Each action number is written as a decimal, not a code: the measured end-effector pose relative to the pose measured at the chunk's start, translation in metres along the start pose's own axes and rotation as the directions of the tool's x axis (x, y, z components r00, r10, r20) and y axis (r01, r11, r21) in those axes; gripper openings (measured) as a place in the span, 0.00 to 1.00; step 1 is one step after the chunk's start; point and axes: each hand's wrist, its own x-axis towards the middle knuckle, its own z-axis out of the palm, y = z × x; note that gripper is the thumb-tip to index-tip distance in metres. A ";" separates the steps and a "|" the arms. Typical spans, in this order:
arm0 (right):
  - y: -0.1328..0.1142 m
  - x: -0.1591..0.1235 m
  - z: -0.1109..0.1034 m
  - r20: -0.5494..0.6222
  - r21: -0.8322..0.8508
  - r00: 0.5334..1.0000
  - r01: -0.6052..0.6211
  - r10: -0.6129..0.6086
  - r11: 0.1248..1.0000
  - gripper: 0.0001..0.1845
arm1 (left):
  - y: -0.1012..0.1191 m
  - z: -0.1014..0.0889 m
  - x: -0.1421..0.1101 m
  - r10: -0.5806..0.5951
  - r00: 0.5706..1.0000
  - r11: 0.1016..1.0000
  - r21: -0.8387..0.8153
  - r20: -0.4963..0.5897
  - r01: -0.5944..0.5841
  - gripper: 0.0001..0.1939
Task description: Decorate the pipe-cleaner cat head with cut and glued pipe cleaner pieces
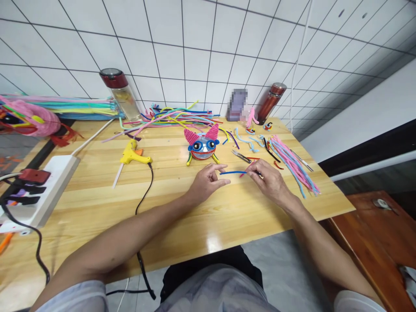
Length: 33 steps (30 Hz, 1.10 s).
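Note:
My right hand (269,180) pinches one end of a short blue pipe cleaner (234,172), which points left just above the table. Facing it, my left hand (208,181) has its thumb and fingers apart around the free end, apparently without gripping it. A small red piece (242,175) shows by my right fingertips; whether it is held is unclear. Just beyond my hands stands an animal figure (203,145) with pink ears, blue-ringed eyes, a red mouth line and yellow-tipped feet. Small snips (241,156) lie behind my right hand.
A yellow glue gun (134,154) with a black cord lies left, near a white power strip (55,186). Pipe cleaners (175,117) are heaped at the wall, more (292,162) at right. Two bottles, one clear (125,99), one red (272,102), and a phone (237,106) stand behind.

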 end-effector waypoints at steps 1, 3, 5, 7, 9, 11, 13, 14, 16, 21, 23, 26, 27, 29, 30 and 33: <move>-0.001 0.000 0.000 0.003 0.005 1.000 -0.002 0.002 1.000 0.07 | 0.000 0.000 0.000 0.041 0.999 0.999 0.036 0.000 -0.041 0.21; -0.004 0.001 0.001 0.008 0.010 1.000 -0.011 0.011 1.000 0.07 | 0.002 -0.001 -0.001 0.109 0.994 0.991 0.083 0.004 -0.109 0.12; -0.006 0.002 0.002 0.022 0.014 0.999 -0.031 0.031 0.999 0.07 | 0.004 -0.001 -0.001 0.132 0.991 0.988 0.081 -0.002 -0.131 0.07; -0.008 0.002 0.004 0.041 0.032 0.998 -0.054 0.053 0.998 0.07 | 0.005 0.000 -0.001 0.119 0.993 0.991 0.065 -0.019 -0.117 0.07; -0.009 0.002 0.007 0.052 0.070 0.996 -0.078 0.075 0.994 0.07 | 0.006 0.000 0.000 0.104 0.993 0.993 0.058 -0.050 -0.102 0.07; -0.010 0.003 0.011 0.045 0.116 0.994 -0.102 0.097 0.988 0.06 | 0.006 0.001 0.000 0.101 0.992 0.994 0.054 -0.082 -0.096 0.07; -0.010 0.005 0.015 0.032 0.149 0.991 -0.130 0.126 0.980 0.06 | 0.006 0.002 0.000 0.097 0.988 0.994 0.053 -0.117 -0.091 0.07; -0.009 0.007 0.016 0.026 0.160 0.990 -0.143 0.140 0.977 0.06 | 0.006 0.002 0.000 0.093 0.987 0.995 0.058 -0.135 -0.086 0.08; -0.006 0.012 0.018 0.002 0.177 0.986 -0.162 0.164 0.971 0.05 | 0.008 0.001 0.001 0.093 0.978 0.994 0.079 -0.187 -0.079 0.09; 0.007 0.041 0.018 -0.139 0.174 0.973 -0.160 0.185 0.972 0.05 | 0.017 -0.007 0.009 0.163 0.871 0.981 0.172 -0.463 -0.092 0.16; 0.012 0.058 0.019 -0.176 0.134 0.973 -0.130 0.152 0.982 0.06 | 0.020 -0.013 0.016 0.188 0.821 0.976 0.197 -0.540 -0.094 0.19; 0.016 0.087 0.024 -0.189 0.053 0.981 -0.037 0.047 0.998 0.06 | 0.017 -0.024 0.026 0.212 0.776 0.968 0.237 -0.594 -0.084 0.25; 0.017 0.097 0.027 -0.187 0.028 0.982 0.002 0.003 1.000 0.06 | 0.014 -0.028 0.029 0.214 0.767 0.966 0.246 -0.605 -0.075 0.27; 0.018 0.114 0.031 -0.171 -0.022 0.982 0.072 -0.074 0.997 0.08 | 0.006 -0.035 0.035 0.188 0.762 0.972 0.230 -0.619 -0.053 0.30; 0.019 0.122 0.033 -0.158 -0.050 0.982 0.096 -0.103 0.994 0.09 | 0.002 -0.037 0.038 0.159 0.767 0.979 0.202 -0.622 -0.040 0.30; 0.021 0.143 0.037 -0.106 -0.143 0.981 0.148 -0.164 0.979 0.11 | -0.012 -0.044 0.047 0.045 0.784 0.999 0.051 -0.620 -0.017 0.28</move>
